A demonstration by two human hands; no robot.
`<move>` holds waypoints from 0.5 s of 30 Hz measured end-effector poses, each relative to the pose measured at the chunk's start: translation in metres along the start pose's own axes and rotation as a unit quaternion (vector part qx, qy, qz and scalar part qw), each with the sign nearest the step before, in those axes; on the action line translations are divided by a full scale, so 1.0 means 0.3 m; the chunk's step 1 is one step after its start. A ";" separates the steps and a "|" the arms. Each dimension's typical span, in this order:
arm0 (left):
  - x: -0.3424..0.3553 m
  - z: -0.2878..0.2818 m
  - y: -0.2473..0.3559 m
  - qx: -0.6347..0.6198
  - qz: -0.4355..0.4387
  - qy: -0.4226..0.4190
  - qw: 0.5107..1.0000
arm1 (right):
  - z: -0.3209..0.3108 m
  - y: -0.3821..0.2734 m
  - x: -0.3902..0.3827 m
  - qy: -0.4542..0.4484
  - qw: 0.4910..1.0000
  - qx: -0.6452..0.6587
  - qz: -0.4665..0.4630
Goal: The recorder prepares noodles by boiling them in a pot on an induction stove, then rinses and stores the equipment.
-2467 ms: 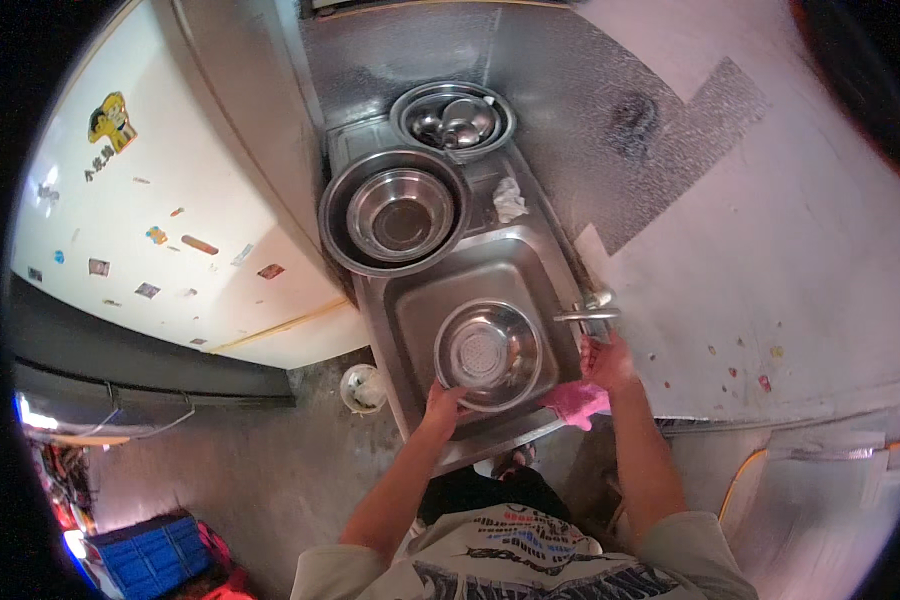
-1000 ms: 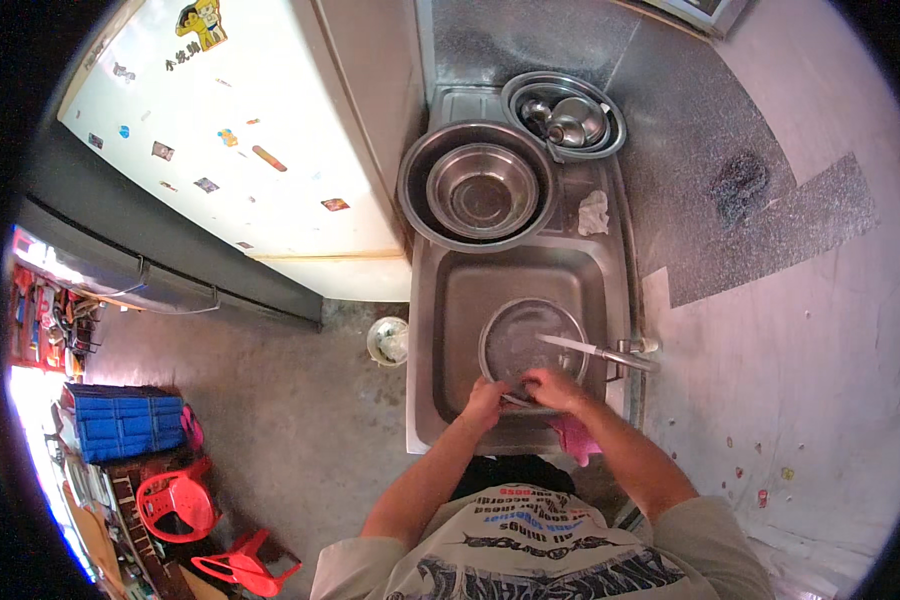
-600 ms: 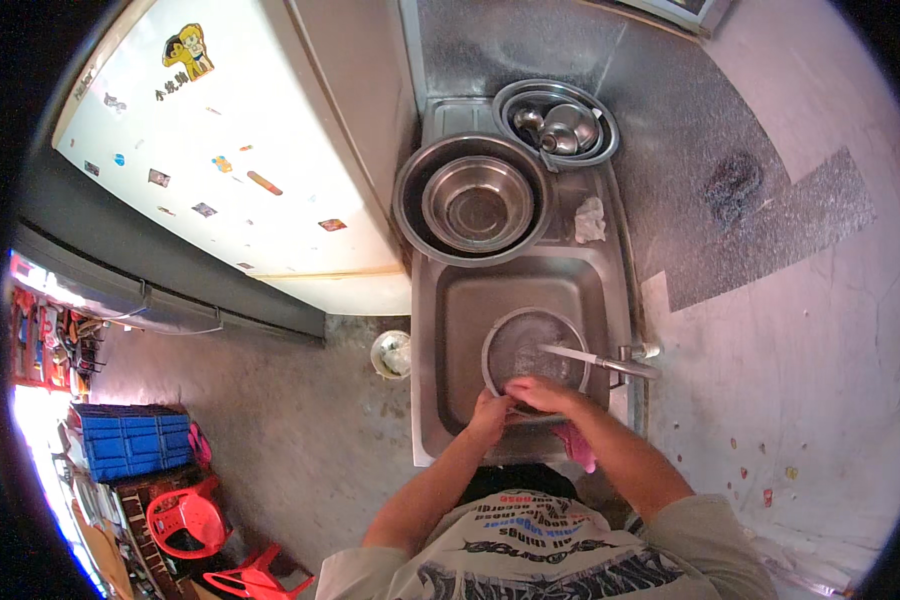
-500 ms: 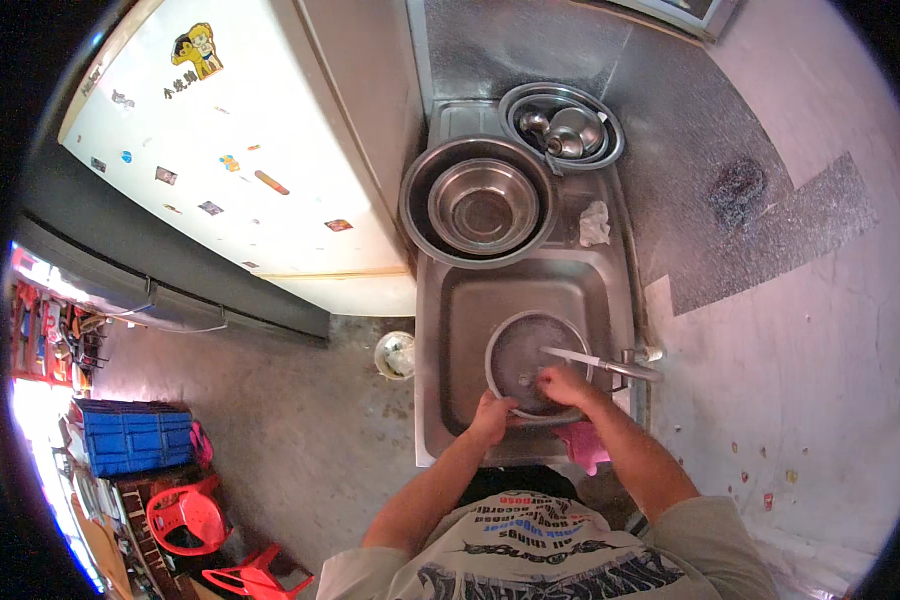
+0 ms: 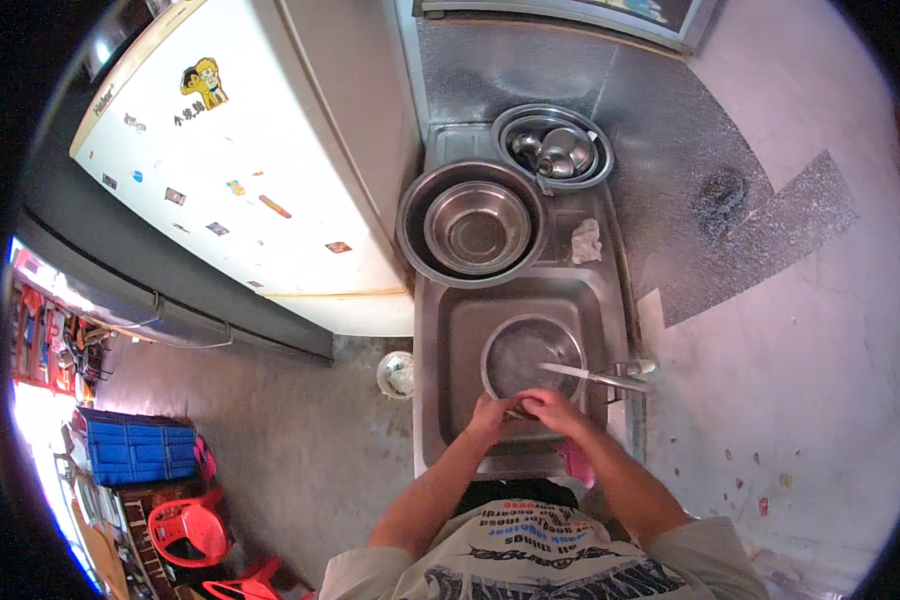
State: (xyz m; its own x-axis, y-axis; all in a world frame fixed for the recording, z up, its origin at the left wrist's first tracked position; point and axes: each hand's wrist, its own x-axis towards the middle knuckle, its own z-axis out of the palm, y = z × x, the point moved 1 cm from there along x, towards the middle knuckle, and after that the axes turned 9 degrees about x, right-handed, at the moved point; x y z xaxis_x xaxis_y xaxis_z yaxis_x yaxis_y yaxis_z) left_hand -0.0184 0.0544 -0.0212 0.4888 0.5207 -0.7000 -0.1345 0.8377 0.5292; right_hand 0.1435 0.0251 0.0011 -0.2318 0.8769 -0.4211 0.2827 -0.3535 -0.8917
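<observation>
In the sink (image 5: 450,385) sits a round metal basin (image 5: 489,338) with cloudy water in it. A stream from the tap (image 5: 618,381) falls into it. Both my hands meet at the basin's near rim. My left hand (image 5: 487,418) is closed at that rim, its fingers partly hidden. Close beside it my right hand (image 5: 552,408) is closed too, fingertips toward the left hand. Something small and brownish (image 5: 517,411) shows between them, too small to name.
A large metal basin (image 5: 410,245) with a smaller bowl (image 5: 475,232) inside stands beyond the sink. Behind it is another basin (image 5: 606,165) of metal vessels. A crumpled white cloth (image 5: 586,242) lies right. The fridge (image 5: 300,210) and a floor bucket (image 5: 396,375) stand left.
My right hand has drawn back from inside the basin to its near rim, next to my left hand. The view has shifted slightly, and the stacked basins appear lower.
</observation>
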 end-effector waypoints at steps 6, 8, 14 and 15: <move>0.016 -0.005 0.066 0.461 0.326 0.221 0.795 | -0.068 0.084 -0.142 0.174 0.924 0.317 0.125; -0.051 0.142 0.189 0.626 0.222 0.194 0.722 | -0.088 0.142 -0.200 0.192 0.896 0.376 0.137; -0.037 0.174 0.217 0.743 0.327 0.129 0.570 | -0.033 0.152 -0.276 0.217 0.817 0.518 0.130; -0.036 0.187 0.219 0.770 0.317 0.120 0.541 | -0.044 0.183 -0.289 0.221 0.777 0.579 0.106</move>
State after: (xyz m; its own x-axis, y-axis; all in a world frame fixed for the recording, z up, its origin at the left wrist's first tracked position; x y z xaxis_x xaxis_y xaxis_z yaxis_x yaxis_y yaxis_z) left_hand 0.0159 0.0946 0.0480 0.6136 0.7846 -0.0889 0.7585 -0.5544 0.3426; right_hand 0.1913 -0.0659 -0.0092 0.1214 0.6951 -0.7086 -0.8165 -0.3361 -0.4695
